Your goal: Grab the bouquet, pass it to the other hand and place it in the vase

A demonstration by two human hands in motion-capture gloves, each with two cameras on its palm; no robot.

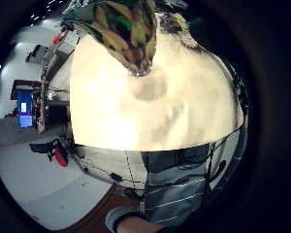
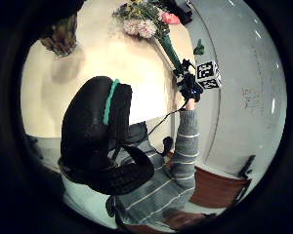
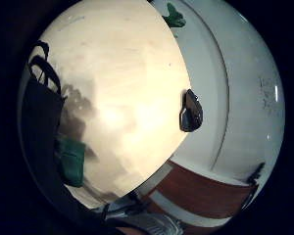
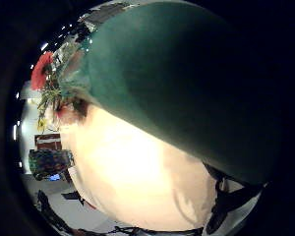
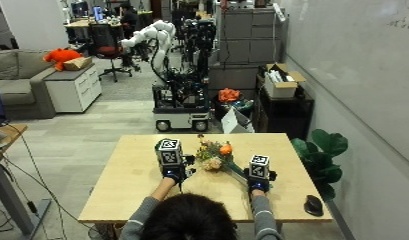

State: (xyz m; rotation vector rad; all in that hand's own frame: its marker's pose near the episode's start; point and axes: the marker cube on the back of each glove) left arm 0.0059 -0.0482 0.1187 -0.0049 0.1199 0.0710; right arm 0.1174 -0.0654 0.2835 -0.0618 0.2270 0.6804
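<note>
The bouquet (image 5: 215, 156), orange, pink and yellow flowers above a green wrapped stem, lies slanted over the middle of the wooden table (image 5: 124, 192). My right hand (image 5: 259, 184) grips the stem's lower end; the green wrap (image 4: 187, 83) fills its thumb side view. From the left palm, that hand (image 2: 189, 88) shows curled round the stem below the flowers (image 2: 144, 22). My left hand (image 5: 171, 173) hovers left of the blooms and holds nothing; no finger curls into its palm views. The patterned vase (image 1: 126, 34) stands on the table close to that hand, hidden in the outside view.
A black mouse (image 5: 314, 205) lies at the table's near right corner. A green potted plant (image 5: 322, 150) stands right of the table by the wall. A cart with robot arms (image 5: 181, 107) stands beyond the far edge.
</note>
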